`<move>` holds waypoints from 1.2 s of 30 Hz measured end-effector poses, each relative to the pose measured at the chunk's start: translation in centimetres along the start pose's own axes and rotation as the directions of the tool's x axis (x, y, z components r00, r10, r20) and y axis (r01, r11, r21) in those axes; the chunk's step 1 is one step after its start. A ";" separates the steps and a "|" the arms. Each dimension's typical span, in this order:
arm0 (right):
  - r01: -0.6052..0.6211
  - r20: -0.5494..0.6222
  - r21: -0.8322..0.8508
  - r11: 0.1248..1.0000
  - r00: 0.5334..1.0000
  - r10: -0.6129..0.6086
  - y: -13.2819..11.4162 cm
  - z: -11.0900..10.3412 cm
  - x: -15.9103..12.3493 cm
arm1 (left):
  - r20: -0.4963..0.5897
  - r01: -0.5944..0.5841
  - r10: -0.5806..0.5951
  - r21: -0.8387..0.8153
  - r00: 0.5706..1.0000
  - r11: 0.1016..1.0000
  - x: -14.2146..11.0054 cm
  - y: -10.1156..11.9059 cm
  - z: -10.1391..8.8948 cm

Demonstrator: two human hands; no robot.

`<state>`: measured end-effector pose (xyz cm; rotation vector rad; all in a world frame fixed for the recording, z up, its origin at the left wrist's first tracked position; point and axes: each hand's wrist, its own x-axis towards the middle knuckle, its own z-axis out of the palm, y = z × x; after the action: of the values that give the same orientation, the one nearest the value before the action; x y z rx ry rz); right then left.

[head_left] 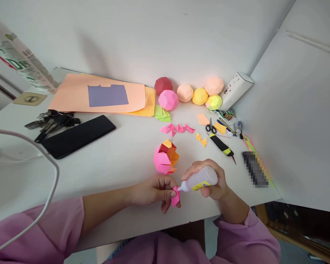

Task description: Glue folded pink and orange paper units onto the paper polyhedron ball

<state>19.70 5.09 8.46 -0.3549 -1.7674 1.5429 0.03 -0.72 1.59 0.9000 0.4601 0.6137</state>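
My left hand (154, 190) pinches a small folded pink paper piece (176, 197) near the table's front edge. My right hand (213, 179) grips a white glue bottle (199, 179) with a yellow label, its nozzle touching the pink piece. Just behind my hands sits a half-built pink and orange paper ball (165, 157), open at the top. Several loose pink folded pieces (177, 128) and two orange ones (201, 139) lie further back.
Finished paper balls (168, 99) line the wall beside a white tube (235, 90). Scissors (210, 127), a yellow-black knife (221, 145), a black phone (77, 136), keys (51, 121), orange paper sheets (99, 96) and a white cable (51, 190) lie on the white table (112, 172).
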 end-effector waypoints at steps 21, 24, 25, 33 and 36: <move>-0.093 0.008 0.012 0.996 0.996 0.093 0.3 -0.5 0.2 | -0.009 -0.003 0.003 0.008 1.000 1.000 0.0 0.1 0.1; -0.118 0.024 0.028 0.993 0.993 0.118 0.3 -0.6 0.2 | -0.022 -0.016 0.015 -0.011 1.000 1.000 0.1 -0.1 0.1; -0.120 0.035 0.041 0.992 0.992 0.118 0.2 -0.6 0.2 | -0.025 -0.017 0.017 -0.010 1.000 1.000 0.1 -0.1 0.1; -0.179 0.063 0.149 0.972 0.983 0.172 0.1 -0.5 0.5 | -0.010 -0.047 0.047 -0.015 0.999 0.999 -0.1 -0.2 0.0; -0.215 -0.015 0.154 0.964 0.975 0.220 0.4 -0.9 0.7 | -0.008 -0.060 0.060 -0.016 0.998 0.998 0.0 -0.3 0.0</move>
<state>19.74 6.29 8.28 -0.5091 -1.6170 1.8039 0.08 -0.83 1.36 0.8986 0.4356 0.6746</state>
